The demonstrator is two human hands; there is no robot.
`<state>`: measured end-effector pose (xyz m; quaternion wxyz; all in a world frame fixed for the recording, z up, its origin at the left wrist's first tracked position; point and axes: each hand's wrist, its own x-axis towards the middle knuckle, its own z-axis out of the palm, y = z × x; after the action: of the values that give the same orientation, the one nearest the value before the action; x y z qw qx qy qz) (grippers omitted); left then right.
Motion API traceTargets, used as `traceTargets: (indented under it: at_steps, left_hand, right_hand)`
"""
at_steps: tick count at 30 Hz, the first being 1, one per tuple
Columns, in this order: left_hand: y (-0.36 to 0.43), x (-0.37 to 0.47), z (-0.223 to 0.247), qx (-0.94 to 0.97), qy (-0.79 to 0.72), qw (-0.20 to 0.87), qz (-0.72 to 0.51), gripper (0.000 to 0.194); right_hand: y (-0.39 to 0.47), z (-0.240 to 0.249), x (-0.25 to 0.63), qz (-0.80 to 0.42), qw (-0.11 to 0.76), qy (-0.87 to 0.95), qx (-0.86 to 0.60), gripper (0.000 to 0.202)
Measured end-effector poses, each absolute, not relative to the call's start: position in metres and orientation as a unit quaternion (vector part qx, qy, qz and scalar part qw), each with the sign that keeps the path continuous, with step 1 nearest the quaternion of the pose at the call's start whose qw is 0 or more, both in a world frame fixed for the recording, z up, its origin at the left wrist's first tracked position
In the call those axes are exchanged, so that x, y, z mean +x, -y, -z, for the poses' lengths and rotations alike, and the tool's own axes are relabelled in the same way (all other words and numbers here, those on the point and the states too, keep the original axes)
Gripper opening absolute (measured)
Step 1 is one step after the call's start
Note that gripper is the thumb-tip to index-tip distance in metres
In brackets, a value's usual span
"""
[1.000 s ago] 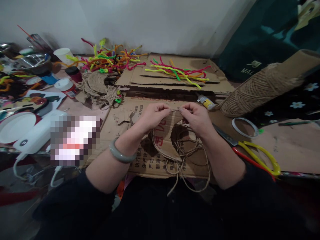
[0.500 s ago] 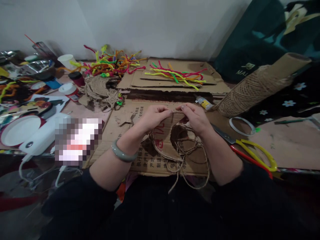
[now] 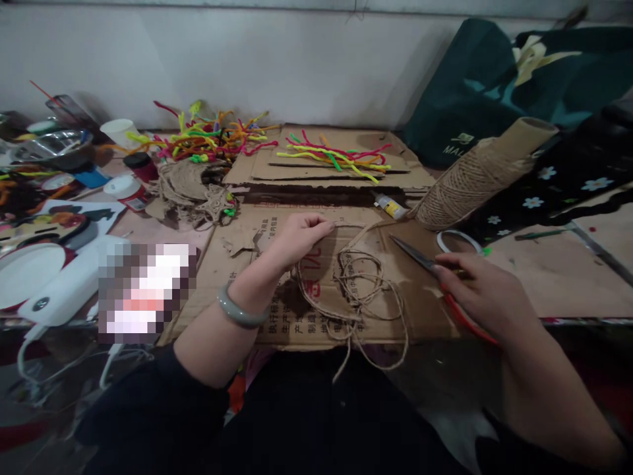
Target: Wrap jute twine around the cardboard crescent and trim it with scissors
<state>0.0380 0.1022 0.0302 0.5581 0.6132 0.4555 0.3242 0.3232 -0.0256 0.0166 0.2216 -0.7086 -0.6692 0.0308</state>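
My left hand (image 3: 302, 239) is closed, its thumb and finger pinching the upper end of a crescent-shaped cardboard piece (image 3: 324, 290) edged with twine. Loose loops of jute twine (image 3: 378, 290) lie beside and over the crescent's right side, one end hanging past the front edge of the cardboard sheet (image 3: 222, 264). To the right, my right hand (image 3: 477, 287) is wrapped around the handles of a pair of scissors (image 3: 414, 253) with red and yellow grips. Their dark blades look closed and point up and left; part of the handles is hidden by my fingers.
A twine spool (image 3: 465, 185) leans at the right, by a small glue bottle (image 3: 390, 206) and a white ring (image 3: 459, 241). Colourful pipe cleaners (image 3: 336, 155) lie at the back. Twine-covered shapes (image 3: 185, 188), a phone (image 3: 148, 290) and a white power bank (image 3: 82, 270) are at left.
My right hand has let go of the crescent's top, moved right and taken hold of the scissors. My left hand still pinches the crescent. The view has shifted slightly.
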Motion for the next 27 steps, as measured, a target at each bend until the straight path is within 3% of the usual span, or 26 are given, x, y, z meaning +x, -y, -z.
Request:
traceTargets:
  at_steps: [5, 11, 20, 27]
  left_hand:
    - [-0.099, 0.039, -0.032, 0.614, -0.459, 0.562, -0.311, 0.018]
    - [-0.098, 0.039, -0.03, 0.644, -0.456, 0.543, -0.287, 0.018]
    - [-0.099, 0.039, -0.036, 0.645, -0.469, 0.539, -0.27, 0.018]
    - [-0.101, 0.04, -0.034, 0.649, -0.481, 0.527, -0.264, 0.018]
  right_hand:
    - [0.035, -0.011, 0.323, -0.051, 0.247, 0.669, -0.7, 0.025]
    - [-0.006, -0.032, 0.269, -0.099, 0.353, 0.706, -0.606, 0.024]
    - [-0.075, -0.032, 0.227, -0.176, 0.286, 0.741, -0.582, 0.02]
    - [-0.074, -0.025, 0.218, -0.169, 0.32, 0.717, -0.596, 0.014]
